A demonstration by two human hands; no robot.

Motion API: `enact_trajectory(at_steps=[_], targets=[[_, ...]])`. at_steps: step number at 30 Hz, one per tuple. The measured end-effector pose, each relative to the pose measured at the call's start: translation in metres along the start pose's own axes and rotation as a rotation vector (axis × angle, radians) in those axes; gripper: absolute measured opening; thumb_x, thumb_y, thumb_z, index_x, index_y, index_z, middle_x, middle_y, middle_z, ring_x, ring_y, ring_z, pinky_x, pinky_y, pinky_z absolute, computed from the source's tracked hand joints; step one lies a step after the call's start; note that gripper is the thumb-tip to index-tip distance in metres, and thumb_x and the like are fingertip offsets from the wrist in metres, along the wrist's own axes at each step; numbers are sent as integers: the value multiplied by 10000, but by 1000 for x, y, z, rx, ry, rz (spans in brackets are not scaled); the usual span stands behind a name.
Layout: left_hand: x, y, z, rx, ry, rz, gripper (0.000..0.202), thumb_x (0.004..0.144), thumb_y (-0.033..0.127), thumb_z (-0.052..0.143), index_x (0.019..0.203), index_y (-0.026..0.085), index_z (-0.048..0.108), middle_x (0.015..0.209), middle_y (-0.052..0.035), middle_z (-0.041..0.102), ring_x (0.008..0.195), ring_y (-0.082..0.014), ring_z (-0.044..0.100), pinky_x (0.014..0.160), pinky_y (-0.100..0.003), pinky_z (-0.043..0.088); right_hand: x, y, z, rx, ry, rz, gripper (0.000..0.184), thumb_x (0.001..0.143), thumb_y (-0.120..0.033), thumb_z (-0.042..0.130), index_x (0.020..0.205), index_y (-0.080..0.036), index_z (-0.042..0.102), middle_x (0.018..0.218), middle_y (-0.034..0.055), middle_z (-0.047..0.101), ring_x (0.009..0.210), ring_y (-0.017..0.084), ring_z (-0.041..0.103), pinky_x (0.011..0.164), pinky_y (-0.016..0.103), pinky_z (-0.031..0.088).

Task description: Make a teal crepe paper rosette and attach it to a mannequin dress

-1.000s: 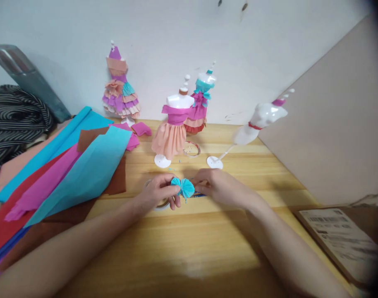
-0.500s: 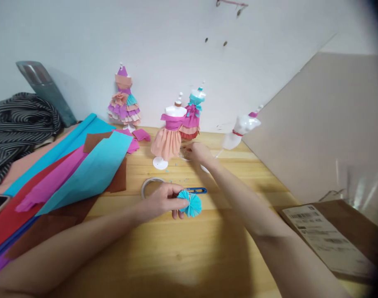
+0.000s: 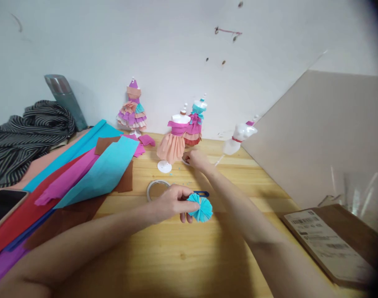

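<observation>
My left hand [image 3: 173, 202] pinches a pleated turquoise paper rosette [image 3: 201, 208] just above the wooden table [image 3: 183, 248]. My right hand [image 3: 195, 158] reaches far forward, its fingers closed on a small tape ring at the foot of the peach-skirted mini mannequin [image 3: 174, 140]. A blue-handled tool [image 3: 202, 193] lies behind the rosette, and a larger tape roll [image 3: 155, 188] rests to the left of my left hand.
Two more dressed mannequins [image 3: 132, 112] [image 3: 195, 122] and a bare tilted white one [image 3: 238, 136] stand by the wall. Crepe paper sheets [image 3: 92, 174] lie at left with a phone [image 3: 3, 205], striped cloth [image 3: 27, 132] and flask [image 3: 66, 101]. A cardboard box [image 3: 328, 244] sits right.
My right hand let go of the rosette and reached forward to the small tape ring by the mannequin's base. My left hand kept the rosette and drew it slightly nearer.
</observation>
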State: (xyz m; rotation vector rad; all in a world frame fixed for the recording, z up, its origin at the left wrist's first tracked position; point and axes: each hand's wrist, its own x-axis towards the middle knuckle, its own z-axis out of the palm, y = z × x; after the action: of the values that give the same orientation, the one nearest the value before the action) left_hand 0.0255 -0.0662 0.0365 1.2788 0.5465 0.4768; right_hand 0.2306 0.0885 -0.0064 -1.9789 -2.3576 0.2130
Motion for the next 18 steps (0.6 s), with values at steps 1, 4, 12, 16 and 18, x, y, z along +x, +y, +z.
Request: enact_trajectory(at_steps=[1, 4, 12, 16, 18], targets=[[1, 1, 0, -4, 15, 1, 328, 687, 431, 722, 728, 114, 647, 675, -55, 658, 554, -102, 601, 480, -186, 469, 1, 0, 1, 26, 9, 10, 295, 922, -311, 611, 1171, -152, 626, 1181, 88, 641, 1009, 218, 643, 844, 380, 545], [3, 2, 1, -29, 83, 7, 319, 665, 423, 731, 701, 122, 631, 639, -38, 639, 534, -106, 597, 467, -196, 467, 0, 0, 2, 127, 89, 49, 217, 903, -263, 627, 1067, -123, 651, 1103, 123, 660, 984, 229, 644, 837, 374, 531], [1, 8, 9, -246, 328, -76, 277, 642, 360, 725, 704, 121, 600, 679, -29, 623, 472, -91, 588, 416, -191, 427, -52, 2, -27, 658, 339, 27, 123, 766, -293, 555, 745, -173, 558, 609, -3, 555, 518, 113, 474, 496, 245, 374], [-7, 7, 11, -310, 390, -67, 273, 618, 347, 722, 693, 126, 580, 620, -15, 602, 453, -103, 585, 391, -192, 431, -104, -16, -43, 910, 304, -38, 203, 750, -390, 578, 778, -191, 546, 601, -36, 509, 420, 66, 337, 418, 234, 302], [-11, 4, 11, -286, 412, -58, 276, 617, 345, 726, 710, 119, 598, 628, -16, 605, 451, -99, 582, 384, -188, 433, -130, -27, -49, 1216, 222, -85, 223, 717, -378, 676, 780, -186, 584, 660, -17, 560, 428, 51, 318, 419, 230, 274]])
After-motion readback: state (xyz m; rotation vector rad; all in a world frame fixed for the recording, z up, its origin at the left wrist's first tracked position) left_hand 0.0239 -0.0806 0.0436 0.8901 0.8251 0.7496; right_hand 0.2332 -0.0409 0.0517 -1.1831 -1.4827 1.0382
